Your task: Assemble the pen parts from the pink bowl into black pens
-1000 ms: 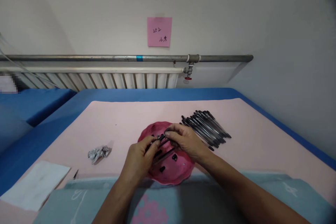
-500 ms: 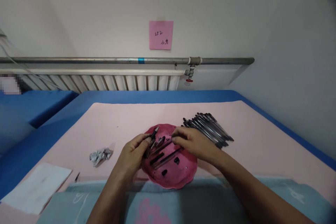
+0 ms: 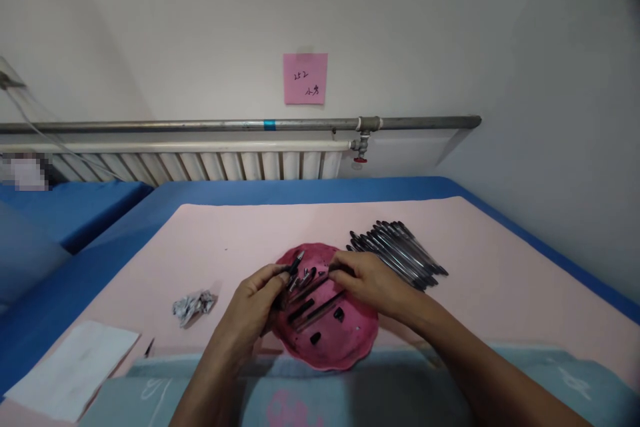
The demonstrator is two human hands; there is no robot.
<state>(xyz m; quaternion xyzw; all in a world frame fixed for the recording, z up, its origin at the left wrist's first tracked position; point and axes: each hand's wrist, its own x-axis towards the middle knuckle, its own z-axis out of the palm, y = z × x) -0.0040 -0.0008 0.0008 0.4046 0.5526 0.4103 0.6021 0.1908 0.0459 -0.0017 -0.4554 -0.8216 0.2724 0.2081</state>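
My left hand (image 3: 256, 295) pinches a dark pen piece (image 3: 297, 262) by the left edge of the pink plate (image 3: 357, 341). Right hand (image 3: 369, 280) over right edge, grip unclear.

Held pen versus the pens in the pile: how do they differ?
The held pen is in the left hand; the pile lies on the pink sheet. The held pen shows a pale tip; the pile's pens show dark ends. The held pen's far end slants right; the pile's far ends slant left. Both have black parts.
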